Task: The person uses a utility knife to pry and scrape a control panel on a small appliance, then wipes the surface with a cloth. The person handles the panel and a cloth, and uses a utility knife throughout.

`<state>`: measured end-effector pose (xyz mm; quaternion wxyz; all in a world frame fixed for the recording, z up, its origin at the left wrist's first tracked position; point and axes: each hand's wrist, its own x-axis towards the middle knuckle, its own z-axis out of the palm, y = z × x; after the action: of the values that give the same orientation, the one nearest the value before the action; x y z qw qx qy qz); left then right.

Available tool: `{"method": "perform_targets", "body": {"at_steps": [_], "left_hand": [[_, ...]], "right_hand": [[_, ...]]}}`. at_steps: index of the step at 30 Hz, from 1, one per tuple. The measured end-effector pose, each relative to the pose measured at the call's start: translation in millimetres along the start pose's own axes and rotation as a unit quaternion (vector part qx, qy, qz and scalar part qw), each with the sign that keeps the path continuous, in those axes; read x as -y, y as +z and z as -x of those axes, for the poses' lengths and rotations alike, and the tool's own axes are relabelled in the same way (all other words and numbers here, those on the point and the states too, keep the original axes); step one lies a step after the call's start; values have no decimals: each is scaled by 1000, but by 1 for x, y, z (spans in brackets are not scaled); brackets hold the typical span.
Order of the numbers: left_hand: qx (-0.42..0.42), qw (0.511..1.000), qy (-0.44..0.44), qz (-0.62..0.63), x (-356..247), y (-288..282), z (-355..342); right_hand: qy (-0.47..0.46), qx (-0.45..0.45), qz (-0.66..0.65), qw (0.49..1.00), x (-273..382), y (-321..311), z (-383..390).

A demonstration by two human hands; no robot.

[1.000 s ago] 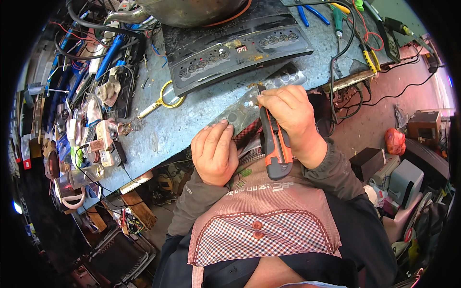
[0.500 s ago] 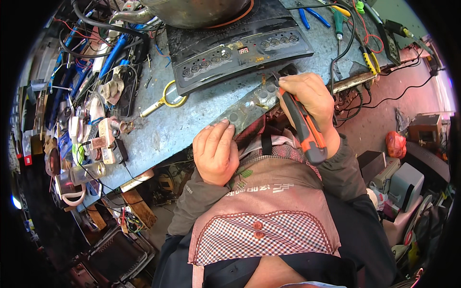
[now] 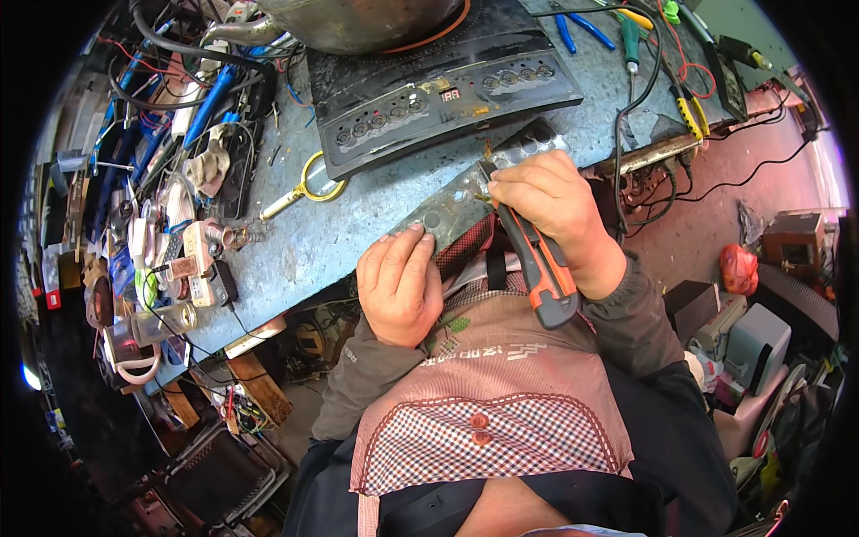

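A long grey strip with round spots along it (image 3: 458, 199) lies slantwise at the workbench's front edge. My left hand (image 3: 400, 286) grips its near left end, fingers pressed together on top and the thumb out of sight. Wrapped in my right hand (image 3: 557, 208) is an orange-and-black utility knife (image 3: 543, 273). Its handle points back toward my apron, and its front end is over the middle of the strip. Whether the blade touches the strip, I cannot tell. The strip's far right end shows beyond my right hand.
An induction cooker (image 3: 447, 103) with a metal pot (image 3: 362, 22) stands just behind the strip. A magnifying glass (image 3: 324, 176) lies left of it. Tools, cables and a power strip (image 3: 199, 264) crowd the left; blue-handled pliers (image 3: 582, 31) and a green screwdriver (image 3: 631, 40) lie at far right.
My right hand and the knife have moved left along the strip, from near its far right end to its middle, uncovering that end. My left hand has barely shifted.
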<state>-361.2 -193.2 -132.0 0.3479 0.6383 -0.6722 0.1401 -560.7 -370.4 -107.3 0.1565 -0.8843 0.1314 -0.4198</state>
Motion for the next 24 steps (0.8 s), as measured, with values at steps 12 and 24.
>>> {"method": "perform_targets", "body": {"at_steps": [12, 24], "left_hand": [[1, 1000, 0, 1, -1, -1, -1], [8, 1000, -5, 4, 0, -1, 0]], "right_hand": [[-2, -19, 6, 1000, -20, -5, -5], [-18, -73, -5, 997, 0, -10, -3]]}}
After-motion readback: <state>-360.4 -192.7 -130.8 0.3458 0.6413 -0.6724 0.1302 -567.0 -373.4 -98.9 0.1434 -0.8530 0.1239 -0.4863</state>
